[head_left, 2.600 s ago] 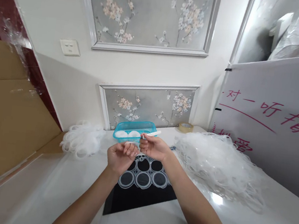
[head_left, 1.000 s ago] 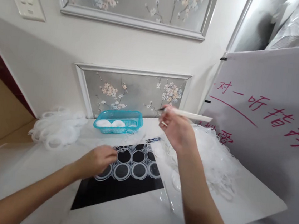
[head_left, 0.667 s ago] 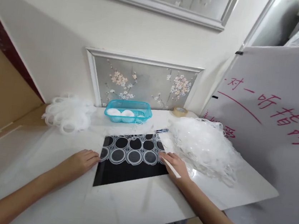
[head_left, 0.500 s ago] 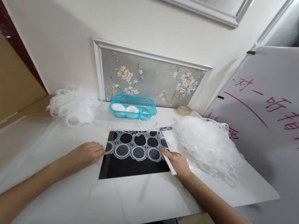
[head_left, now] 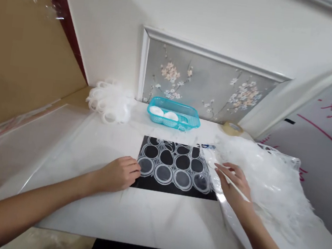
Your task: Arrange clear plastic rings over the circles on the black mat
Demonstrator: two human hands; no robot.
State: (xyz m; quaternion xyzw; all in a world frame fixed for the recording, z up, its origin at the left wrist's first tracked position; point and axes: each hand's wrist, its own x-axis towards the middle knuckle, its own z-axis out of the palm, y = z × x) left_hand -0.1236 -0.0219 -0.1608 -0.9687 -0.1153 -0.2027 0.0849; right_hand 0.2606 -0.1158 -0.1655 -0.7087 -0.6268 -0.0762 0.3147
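A flat black sheet with rows of thin whitish rings lies on the white table. At its left edge, my left hand rests with its fingers curled together and their tips on the sheet. My right hand is raised just past the right edge, thumb and fingers closed on a thin white strip. Clear, shiny film shows beneath that hand and trails toward the table's front edge. Whether the fingers also grip the film is hard to see.
A turquoise plastic basket with white round pieces stands at the back. Beside it are a roll of tape and a pile of white rings. A large heap of clear rings covers the right side. A cardboard panel stands left.
My right hand has lifted from the sheet's right edge and moved outward with the white strip. Shiny film now shows under it. My left hand stays at the left edge. The view has shifted.
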